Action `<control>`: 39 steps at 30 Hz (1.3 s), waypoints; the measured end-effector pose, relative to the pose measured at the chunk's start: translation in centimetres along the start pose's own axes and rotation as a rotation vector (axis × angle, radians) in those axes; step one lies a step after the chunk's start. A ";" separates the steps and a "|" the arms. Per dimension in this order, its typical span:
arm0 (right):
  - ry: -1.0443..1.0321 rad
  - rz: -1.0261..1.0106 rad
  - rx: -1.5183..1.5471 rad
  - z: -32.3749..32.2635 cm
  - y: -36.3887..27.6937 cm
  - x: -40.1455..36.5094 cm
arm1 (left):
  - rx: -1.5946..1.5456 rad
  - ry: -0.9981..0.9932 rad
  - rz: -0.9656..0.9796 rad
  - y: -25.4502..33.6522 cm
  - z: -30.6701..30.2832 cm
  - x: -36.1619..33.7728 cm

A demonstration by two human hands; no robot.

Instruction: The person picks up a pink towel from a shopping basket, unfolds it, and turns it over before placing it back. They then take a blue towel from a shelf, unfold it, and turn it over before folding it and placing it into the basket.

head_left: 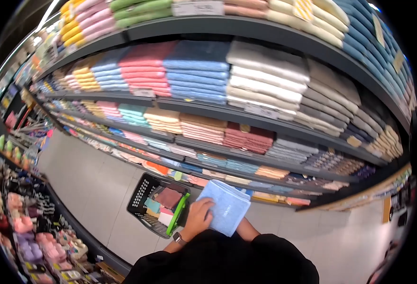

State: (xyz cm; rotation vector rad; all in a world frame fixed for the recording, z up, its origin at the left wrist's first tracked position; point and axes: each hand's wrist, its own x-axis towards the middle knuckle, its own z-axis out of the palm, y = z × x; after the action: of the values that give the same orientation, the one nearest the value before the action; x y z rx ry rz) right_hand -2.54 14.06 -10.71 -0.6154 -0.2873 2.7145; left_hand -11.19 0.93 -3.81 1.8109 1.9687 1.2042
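Note:
A folded light blue towel (227,206) with small pale lettering is held up in front of my body. My left hand (200,214), with a dark watch (178,238) on its wrist, is closed on the towel's left side, its fingers lying over the top face. From the right, my right forearm (246,230) reaches beneath the towel; the hand holds it from below, its fingers hidden. To the left of my left hand, a dark shopping basket (136,195) with a green handle (176,215) contains several folded cloths, among them a brownish-red one (168,197).
Shelves (189,108) packed with folded towels in many colours run across the front. At lower left stands a display of slippers (47,246). Grey tiled floor (83,163) stretches along the aisle. A wood-edged unit (360,195) stands at the right.

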 end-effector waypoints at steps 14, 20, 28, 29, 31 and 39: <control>0.186 -0.147 0.030 -8.6 -4.4 -9.2 | -1.154 -0.412 -0.881 -2.5 9.0 -0.4; 0.236 -0.144 0.040 -11.5 -6.0 -11.5 | -1.144 -0.485 -0.996 0.2 11.6 -0.9; 0.215 -0.047 0.006 -11.0 -6.1 -11.2 | -1.055 -0.301 -1.052 0.3 10.2 -3.5; 0.215 -0.042 -0.003 -10.8 -6.0 -11.1 | -1.044 -0.265 -1.061 0.3 9.9 -3.6; 0.215 -0.041 -0.024 -10.1 -5.7 -10.9 | -1.046 -0.219 -1.063 0.3 9.2 -4.0; 0.261 -0.069 -0.113 -6.9 -1.9 -10.1 | -1.184 -0.180 -0.974 -1.1 4.5 -4.7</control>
State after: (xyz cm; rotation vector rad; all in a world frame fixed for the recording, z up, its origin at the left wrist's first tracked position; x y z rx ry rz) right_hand 9.67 12.88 -12.45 -0.9622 -0.3883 2.5284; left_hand -8.06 -1.31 -9.11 0.2830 1.1914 1.2656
